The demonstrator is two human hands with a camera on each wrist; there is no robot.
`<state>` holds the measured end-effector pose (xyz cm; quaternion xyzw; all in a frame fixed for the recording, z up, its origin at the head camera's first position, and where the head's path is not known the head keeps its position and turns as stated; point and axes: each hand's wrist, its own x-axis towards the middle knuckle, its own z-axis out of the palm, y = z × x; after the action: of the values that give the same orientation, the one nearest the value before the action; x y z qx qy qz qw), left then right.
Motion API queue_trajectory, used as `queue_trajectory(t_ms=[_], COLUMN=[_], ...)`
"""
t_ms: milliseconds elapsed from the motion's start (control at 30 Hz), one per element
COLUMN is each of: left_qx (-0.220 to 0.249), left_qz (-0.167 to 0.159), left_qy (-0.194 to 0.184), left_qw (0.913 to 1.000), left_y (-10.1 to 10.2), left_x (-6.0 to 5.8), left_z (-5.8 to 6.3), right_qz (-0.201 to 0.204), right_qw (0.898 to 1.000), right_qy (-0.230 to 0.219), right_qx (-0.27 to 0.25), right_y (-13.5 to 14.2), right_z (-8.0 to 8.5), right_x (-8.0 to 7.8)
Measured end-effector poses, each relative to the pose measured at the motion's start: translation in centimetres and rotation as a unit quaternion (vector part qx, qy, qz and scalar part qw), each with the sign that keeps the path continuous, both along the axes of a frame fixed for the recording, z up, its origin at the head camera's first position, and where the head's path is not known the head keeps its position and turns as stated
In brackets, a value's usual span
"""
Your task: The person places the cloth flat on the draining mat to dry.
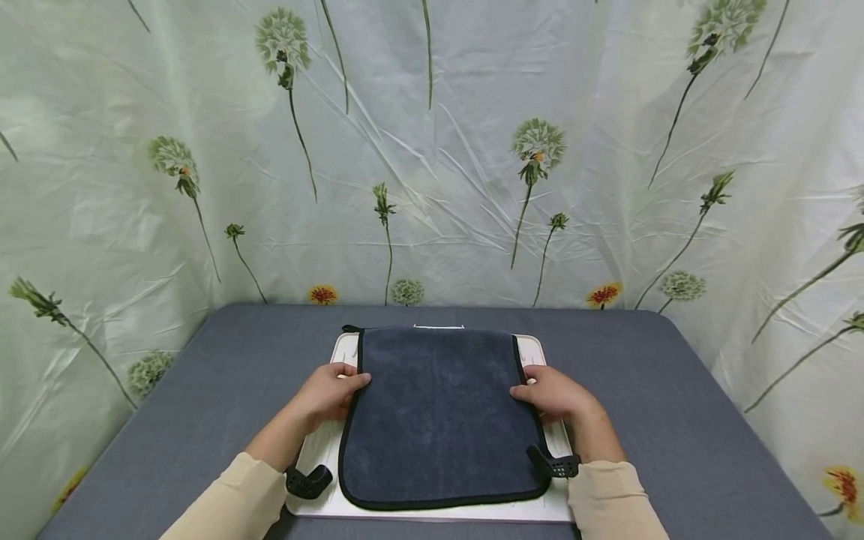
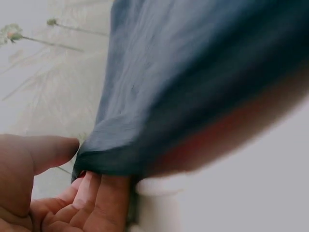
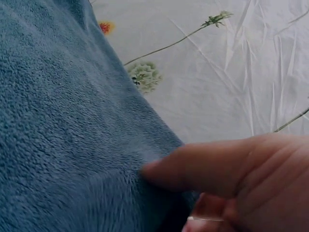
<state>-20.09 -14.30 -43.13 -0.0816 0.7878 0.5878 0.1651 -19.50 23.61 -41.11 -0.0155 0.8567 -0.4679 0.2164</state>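
A dark blue-grey plush towel [image 1: 442, 420] with black edging spreads over a white board [image 1: 317, 487] in the head view. My left hand [image 1: 331, 394] pinches its left edge, thumb on top and fingers underneath. In the left wrist view the towel [image 2: 145, 87] slopes up from that hand [image 2: 63, 193], and a reddish patch shows on its underside. On the opposite edge, my right hand [image 1: 553, 394] pinches the towel, thumb on the upper face. The right wrist view shows the thumb pressed into the pile of the towel [image 3: 72, 121]; the right hand's [image 3: 241, 174] other fingers are mostly hidden below.
Grey cloth covers the table [image 1: 675, 420] around the board. A floral curtain [image 1: 459, 150] hangs behind and at both sides. Black wrist mounts [image 1: 309, 481] sit at both wrists, the right one overlapping the towel's lower right corner. A small black loop [image 1: 351, 328] sticks out at the towel's far left corner.
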Motion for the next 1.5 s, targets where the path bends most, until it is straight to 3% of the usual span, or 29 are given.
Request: queue_trajectory(t_ms=[200,333,500,767,900,1067,1300,1500], left_qx=[0.046,0.059,0.049,0.024,0.009,0.005,-0.048,-0.040], left_qz=[-0.076,-0.109,-0.104,-0.106,-0.101,-0.096,-0.011,0.031], left_qy=[-0.021,-0.020,-0.001,-0.001,0.005,0.017,0.026,0.021], left_qw=[0.9958,0.9920,0.9933,0.9941,0.9948,0.9952,0.9985,0.9985], left_y=[-0.4,-0.8,-1.5,-2.2,-2.1,-1.7,-0.2,0.6], left_x=[3.8,5.5,6.7,7.3,6.9,5.4,1.1,-3.1], left_z=[-0.3,-0.5,-0.6,-0.5,-0.4,0.0,0.5,0.2], right_qz=[0.040,0.056,0.063,0.054,0.042,0.000,-0.065,-0.088], right_qw=[0.998,0.998,0.996,0.993,0.996,1.000,0.992,0.968], right_qy=[-0.031,-0.031,-0.041,-0.059,-0.038,0.022,0.047,0.063], right_qx=[0.028,0.028,0.050,0.083,0.064,0.010,-0.095,-0.228], right_y=[-0.2,-0.3,-0.4,0.4,0.4,0.5,0.2,-0.4], right_z=[0.7,1.0,1.4,1.2,0.4,-0.7,-1.9,-2.7], right_x=[1.1,1.6,2.1,2.0,1.4,0.3,-1.2,-2.1])
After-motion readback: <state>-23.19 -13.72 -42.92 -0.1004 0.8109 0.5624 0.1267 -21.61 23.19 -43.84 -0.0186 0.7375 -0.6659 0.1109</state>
